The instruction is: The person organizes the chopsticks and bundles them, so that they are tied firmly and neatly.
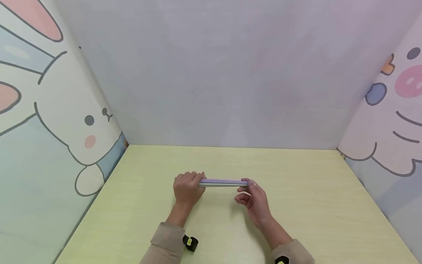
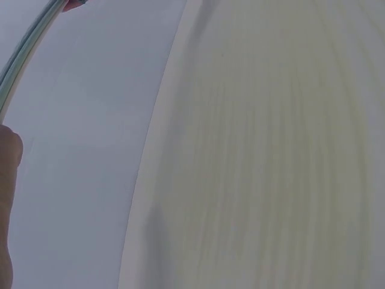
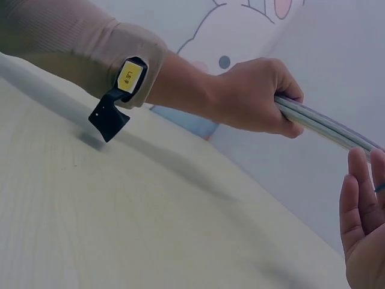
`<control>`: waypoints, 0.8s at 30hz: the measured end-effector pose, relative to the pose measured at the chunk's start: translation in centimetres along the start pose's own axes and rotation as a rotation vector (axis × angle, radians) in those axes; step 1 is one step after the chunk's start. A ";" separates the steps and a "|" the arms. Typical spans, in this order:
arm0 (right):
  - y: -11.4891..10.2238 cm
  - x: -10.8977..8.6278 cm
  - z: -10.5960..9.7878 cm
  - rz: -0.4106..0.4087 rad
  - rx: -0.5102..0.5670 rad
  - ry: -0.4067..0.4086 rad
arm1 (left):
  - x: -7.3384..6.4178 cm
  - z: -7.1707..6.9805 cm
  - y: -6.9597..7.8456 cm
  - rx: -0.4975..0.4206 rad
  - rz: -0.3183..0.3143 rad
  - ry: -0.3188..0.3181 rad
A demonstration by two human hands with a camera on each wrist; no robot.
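Held level above the table is a slim, straight bundle of pale purple and green layers [image 1: 224, 182]. My left hand [image 1: 188, 189] grips its left end, knuckles up and fingers wrapped round it. At the other end, my right hand [image 1: 257, 203] pinches the bundle near the tip, while its lower fingers are loosely bent beneath. In the right wrist view the bundle [image 3: 331, 127] shows long parallel layers running out of the left fist. Only the edge of the left hand [image 2: 7, 162] shows in the left wrist view, with the bundle [image 2: 29, 49] slanting up from it.
A pale wood-grain table [image 1: 214, 234] lies under both hands. Behind it rises a plain grey wall [image 1: 227, 80]. Side panels carry cartoon drawings, a rabbit [image 1: 76, 121] at left and a pig [image 1: 389, 110] at right. A black strap [image 1: 190, 242] hangs off the left sleeve.
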State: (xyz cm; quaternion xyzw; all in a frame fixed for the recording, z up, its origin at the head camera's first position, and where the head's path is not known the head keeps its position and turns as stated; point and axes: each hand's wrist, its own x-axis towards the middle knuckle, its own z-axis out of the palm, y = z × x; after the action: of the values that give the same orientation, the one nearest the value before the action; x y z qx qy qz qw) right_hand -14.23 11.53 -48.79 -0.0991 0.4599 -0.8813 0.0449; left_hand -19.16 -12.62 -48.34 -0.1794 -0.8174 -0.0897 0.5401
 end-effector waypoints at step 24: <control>0.7 -0.1 -1.0 -0.072 -0.191 -0.101 | 0.3 -0.1 -0.4 0.020 -0.062 0.021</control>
State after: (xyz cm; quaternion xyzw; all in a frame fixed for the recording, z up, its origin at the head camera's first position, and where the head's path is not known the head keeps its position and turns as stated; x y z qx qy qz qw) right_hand -14.34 11.93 -49.90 -0.1634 0.5352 -0.8283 0.0267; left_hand -19.34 -12.96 -48.04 -0.1473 -0.8176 -0.1000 0.5475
